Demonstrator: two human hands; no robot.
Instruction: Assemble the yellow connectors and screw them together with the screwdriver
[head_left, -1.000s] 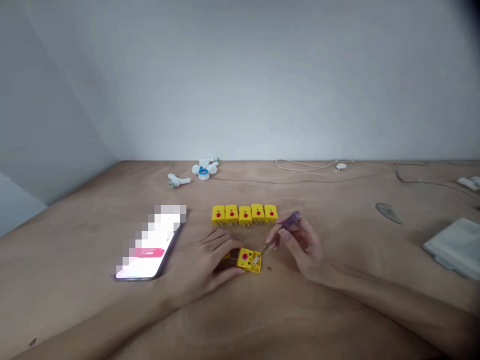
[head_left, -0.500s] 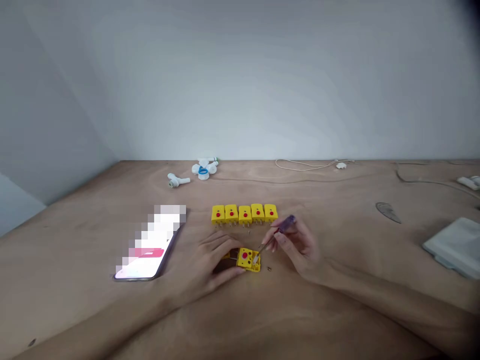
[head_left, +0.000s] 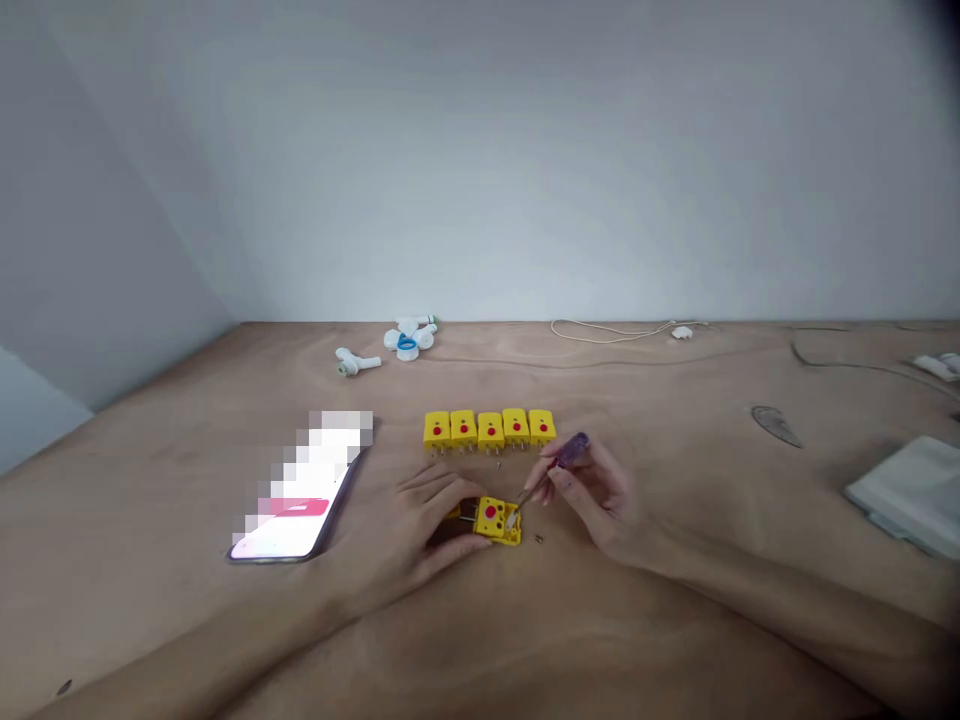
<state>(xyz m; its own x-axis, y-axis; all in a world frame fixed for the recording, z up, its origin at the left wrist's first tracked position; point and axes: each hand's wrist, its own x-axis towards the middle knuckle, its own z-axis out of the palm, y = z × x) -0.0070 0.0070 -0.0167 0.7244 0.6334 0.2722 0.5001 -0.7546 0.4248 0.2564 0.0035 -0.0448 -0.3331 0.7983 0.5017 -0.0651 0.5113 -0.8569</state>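
Left hand (head_left: 424,520): fingers grasping the open yellow plug, index finger along the far edge, thumb along the near edge.
Right hand (head_left: 600,500): fingers grasping the screwdriver between thumb and fingertips.
Open yellow plug (head_left: 497,520): on the worktop (head_left: 675,450) at the left fingertips, to the left of the right fingers; pins directed toward the left palm, red dot upward.
White insert (head_left: 511,521): in the exposed end of the plug, on the side facing the right fingers.
Screwdriver (head_left: 574,450): purple handle tilted up from the right fingers; shaft slanted down and left, tip at the insert. Contact cannot be confirmed.
Yellow piece (head_left: 453,512): beneath the left fingers, mostly hidden.
Brass screw (head_left: 538,539): just beside the plug, on the near side of the right fingers.
Plug row (head_left: 490,428): five yellow units side by side, beyond both sets of fingers; red dots upward, pins toward the person.
Phone (head_left: 315,490): left of the left fingers, screen lit.
White fittings (head_left: 407,345): well beyond the left fingers.
White case (head_left: 907,490): well to the right of the right fingers.
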